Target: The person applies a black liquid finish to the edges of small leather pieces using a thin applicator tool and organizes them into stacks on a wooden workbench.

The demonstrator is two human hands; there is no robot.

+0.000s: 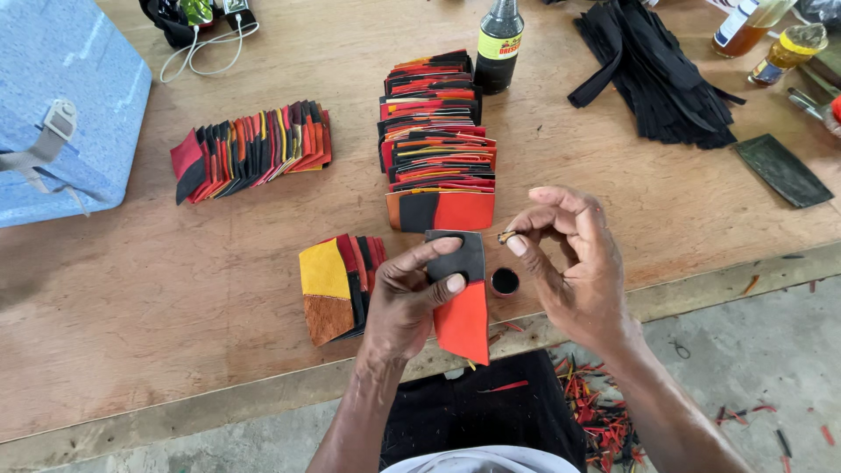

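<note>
My left hand (405,302) holds a small flat leather piece (462,302), black on top and orange-red below, pinched between thumb and fingers over the table's front edge. My right hand (574,263) is raised beside it and pinches a tiny brass-coloured fitting (507,236) between thumb and forefinger, close to the piece's upper right corner. A small round cap with dark contents (505,281) sits on the table just below that hand.
Stacks of similar red, black and yellow leather pieces lie at centre (438,140), left (254,149) and near my left hand (337,285). A dark bottle (498,44), black strips (657,70), a blue box (61,105) and scraps on the floor (596,412) surround the wooden table (158,289).
</note>
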